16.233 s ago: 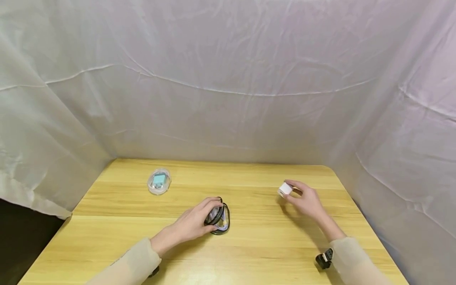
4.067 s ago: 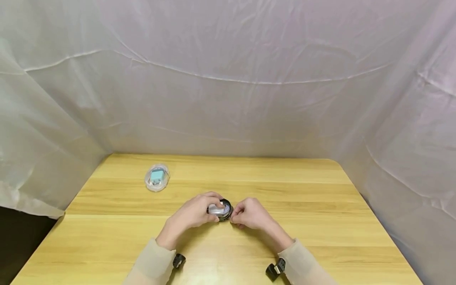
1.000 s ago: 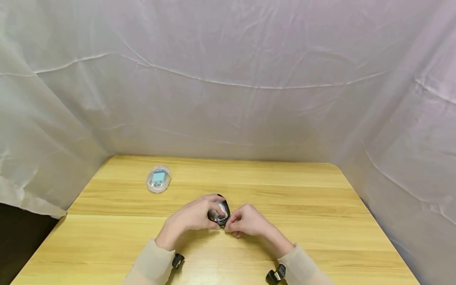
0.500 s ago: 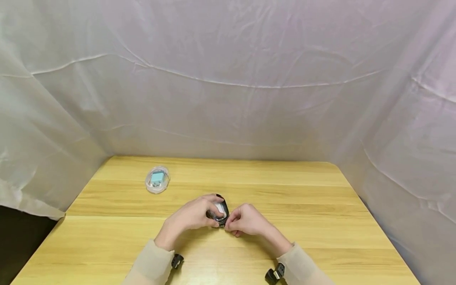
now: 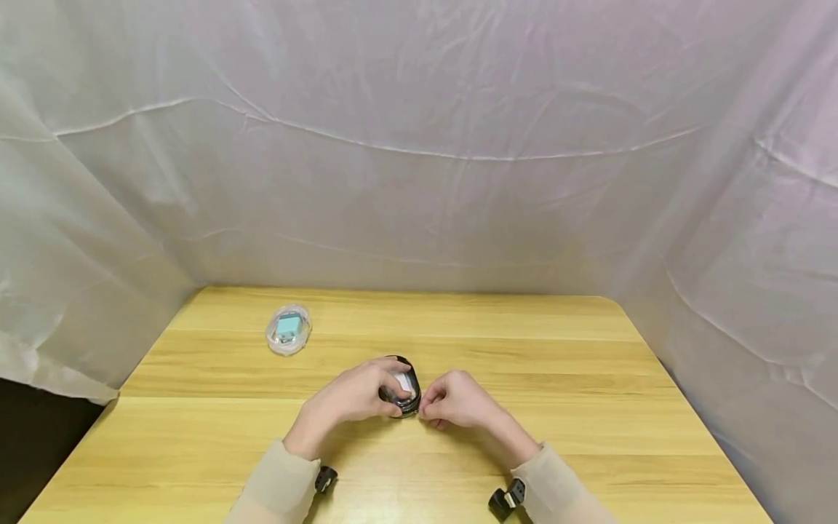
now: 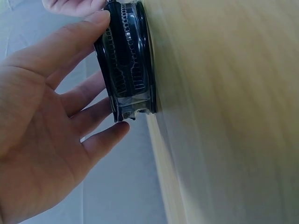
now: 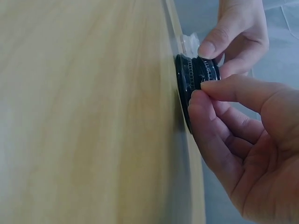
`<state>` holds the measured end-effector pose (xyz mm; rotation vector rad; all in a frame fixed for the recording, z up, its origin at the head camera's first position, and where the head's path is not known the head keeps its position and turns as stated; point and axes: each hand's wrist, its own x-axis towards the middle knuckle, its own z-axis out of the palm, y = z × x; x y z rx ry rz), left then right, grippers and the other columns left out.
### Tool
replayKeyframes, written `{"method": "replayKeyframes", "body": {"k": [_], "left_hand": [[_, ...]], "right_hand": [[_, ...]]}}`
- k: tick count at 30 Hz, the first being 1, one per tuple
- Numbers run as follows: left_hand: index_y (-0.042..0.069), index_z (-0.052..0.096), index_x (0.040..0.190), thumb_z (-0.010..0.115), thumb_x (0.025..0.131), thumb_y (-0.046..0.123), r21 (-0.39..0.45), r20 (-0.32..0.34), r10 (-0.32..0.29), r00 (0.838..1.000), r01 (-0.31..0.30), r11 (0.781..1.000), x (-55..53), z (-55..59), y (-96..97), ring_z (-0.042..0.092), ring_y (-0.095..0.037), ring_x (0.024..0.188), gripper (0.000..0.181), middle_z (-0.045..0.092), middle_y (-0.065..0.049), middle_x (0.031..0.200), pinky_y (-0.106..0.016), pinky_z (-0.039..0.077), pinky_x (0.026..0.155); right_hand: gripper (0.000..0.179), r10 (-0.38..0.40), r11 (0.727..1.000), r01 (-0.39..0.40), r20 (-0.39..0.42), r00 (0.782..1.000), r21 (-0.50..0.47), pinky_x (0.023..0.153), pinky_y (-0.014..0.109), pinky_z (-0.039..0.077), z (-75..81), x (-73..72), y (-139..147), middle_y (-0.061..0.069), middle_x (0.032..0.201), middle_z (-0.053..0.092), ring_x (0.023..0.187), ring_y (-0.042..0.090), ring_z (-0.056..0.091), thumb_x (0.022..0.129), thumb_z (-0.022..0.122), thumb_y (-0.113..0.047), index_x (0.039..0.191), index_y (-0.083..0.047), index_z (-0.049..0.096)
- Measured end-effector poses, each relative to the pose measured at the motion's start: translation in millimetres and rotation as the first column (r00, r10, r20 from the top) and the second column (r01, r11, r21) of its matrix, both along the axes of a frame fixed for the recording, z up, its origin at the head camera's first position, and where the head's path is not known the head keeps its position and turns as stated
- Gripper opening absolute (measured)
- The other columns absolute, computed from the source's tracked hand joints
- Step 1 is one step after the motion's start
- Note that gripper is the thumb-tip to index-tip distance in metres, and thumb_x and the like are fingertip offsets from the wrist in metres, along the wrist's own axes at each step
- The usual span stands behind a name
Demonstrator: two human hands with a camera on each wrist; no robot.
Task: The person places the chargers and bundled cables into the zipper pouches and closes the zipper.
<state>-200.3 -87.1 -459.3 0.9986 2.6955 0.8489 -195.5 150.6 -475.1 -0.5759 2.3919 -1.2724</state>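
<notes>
A round black-rimmed spool case [image 5: 412, 386] with a clear face and a white block inside stands near the middle of the table. My left hand [image 5: 356, 393] grips it from the left, thumb on the near side and fingers over the top. In the left wrist view the case [image 6: 126, 56] shows two black rims with a ridged groove between them. My right hand [image 5: 461, 400] pinches with thumb and forefinger at the case's right edge. The right wrist view puts those fingertips [image 7: 208, 85] right at the groove; I cannot tell what small part they pinch.
A clear round case [image 5: 300, 342] holding a pale blue block [image 5: 289, 326] lies at the back left of the wooden table [image 5: 524, 342]. Grey-white cloth [image 5: 419, 218] hangs behind and on both sides. A black camera [image 5: 504, 502] is strapped at each wrist.
Sixteen seconds ago the right hand held a white charger block farther right; that block now sits in the case. Over the last second the right fingertips shift slightly right along the case's edge.
</notes>
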Motion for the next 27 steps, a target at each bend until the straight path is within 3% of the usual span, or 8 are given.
{"method": "replayKeyframes", "body": {"k": [13, 20, 27], "left_hand": [[0.013, 0.082, 0.107, 0.089, 0.08, 0.015, -0.007, 0.03, 0.023, 0.999, -0.023, 1.0, -0.9, 0.4, 1.6, 0.049, -0.042, 0.141, 0.027, 0.056, -0.011, 0.151, -0.057, 0.045, 0.113], [0.011, 0.082, 0.108, 0.086, 0.081, 0.008, -0.004, 0.027, -0.012, 1.0, 0.012, 1.0, -0.3, 2.4, 3.1, 0.044, -0.042, 0.145, 0.027, 0.055, -0.012, 0.152, -0.058, 0.04, 0.117], [0.016, 0.082, 0.107, 0.082, 0.078, 0.0, -0.03, 0.007, 0.003, 1.0, -0.003, 1.0, -0.2, 3.1, 4.8, 0.038, -0.039, 0.149, 0.032, 0.046, -0.01, 0.16, -0.057, 0.038, 0.119]], "right_hand": [[0.005, -0.027, 1.0, 0.027, -0.027, 0.999, 0.007, 0.059, 0.031, 0.062, 3.7, -5.1, 5.0, 0.008, 0.074, 0.074, 0.063, 0.016, 0.069, 0.087, 0.077, -0.002, 0.082, -0.001, 0.077], [0.005, -0.005, 1.0, 0.005, 0.003, 1.0, -0.003, 0.059, 0.03, 0.062, 1.1, -3.8, 7.0, 0.006, 0.074, 0.075, 0.062, 0.016, 0.069, 0.087, 0.078, -0.003, 0.083, -0.002, 0.077], [0.008, 0.032, 0.999, -0.032, 0.018, 0.999, -0.024, 0.057, 0.028, 0.062, -3.0, -1.5, 2.5, 0.006, 0.073, 0.075, 0.061, 0.012, 0.066, 0.089, 0.077, -0.004, 0.081, -0.005, 0.079]]}}
